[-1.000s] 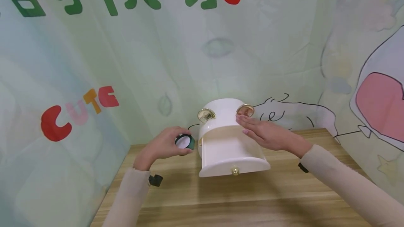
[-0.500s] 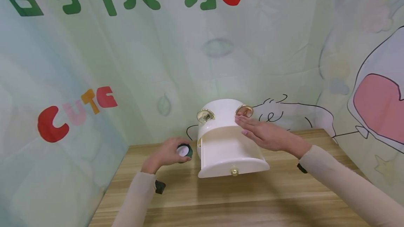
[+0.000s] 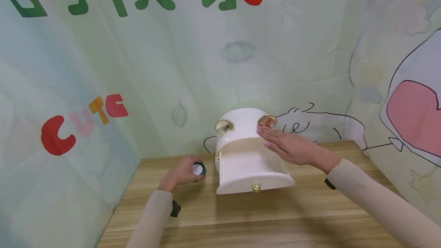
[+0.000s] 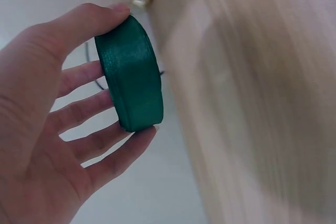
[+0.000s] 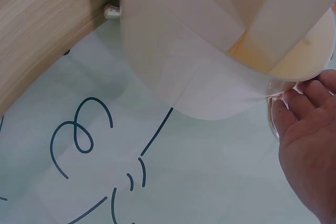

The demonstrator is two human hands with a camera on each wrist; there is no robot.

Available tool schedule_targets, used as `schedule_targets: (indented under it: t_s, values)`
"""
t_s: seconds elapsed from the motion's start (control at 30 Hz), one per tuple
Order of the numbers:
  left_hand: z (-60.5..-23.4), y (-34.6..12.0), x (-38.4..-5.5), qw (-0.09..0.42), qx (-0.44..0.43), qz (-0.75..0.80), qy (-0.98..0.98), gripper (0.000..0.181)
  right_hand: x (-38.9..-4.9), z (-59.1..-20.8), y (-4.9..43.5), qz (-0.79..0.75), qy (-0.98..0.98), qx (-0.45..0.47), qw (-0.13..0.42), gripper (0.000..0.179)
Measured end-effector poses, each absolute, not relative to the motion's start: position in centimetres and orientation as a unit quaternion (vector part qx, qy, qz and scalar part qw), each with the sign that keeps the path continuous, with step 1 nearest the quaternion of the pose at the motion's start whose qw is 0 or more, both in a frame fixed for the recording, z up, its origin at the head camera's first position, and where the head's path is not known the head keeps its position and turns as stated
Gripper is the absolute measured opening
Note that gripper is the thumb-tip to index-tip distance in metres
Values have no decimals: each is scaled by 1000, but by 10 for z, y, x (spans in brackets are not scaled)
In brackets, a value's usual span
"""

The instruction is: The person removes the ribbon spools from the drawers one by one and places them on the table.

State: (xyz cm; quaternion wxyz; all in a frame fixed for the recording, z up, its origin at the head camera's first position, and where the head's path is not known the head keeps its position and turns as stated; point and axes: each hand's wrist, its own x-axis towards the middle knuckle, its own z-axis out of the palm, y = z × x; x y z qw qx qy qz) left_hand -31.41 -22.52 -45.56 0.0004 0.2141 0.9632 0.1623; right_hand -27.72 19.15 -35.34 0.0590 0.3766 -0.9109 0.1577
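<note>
A roll of green satin ribbon (image 4: 134, 77) is pinched between the thumb and fingers of my left hand (image 3: 180, 172). In the head view the white core of the roll faces up, just over the table and left of a white rounded box (image 3: 246, 123). The box's drawer (image 3: 255, 160) is pulled out toward me, with nothing visible in it and a gold knob (image 3: 256, 187) on its front. My right hand (image 3: 294, 147) rests its straight fingers on the top of the box, beside the right gold ear-shaped ring (image 3: 267, 121). Its fingertips also show at the box's rim in the right wrist view.
The wooden table (image 3: 193, 217) ends at a printed cloth backdrop (image 3: 165, 68) behind and beside it. A second gold ring (image 3: 225, 126) sits on the box's left side. A small metallic foot (image 5: 112, 11) shows under the box.
My left hand has come down and slightly left with the ribbon roll, nearer the table. The right hand and the box stay where they were.
</note>
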Motion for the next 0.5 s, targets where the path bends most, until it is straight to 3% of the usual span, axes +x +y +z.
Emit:
schedule_targets:
  t_s: [0.5]
  values:
    - [-488, -225, -328, 16, 153, 170, 973, 54, -277, -354, 192, 159, -909, 381, 61, 55]
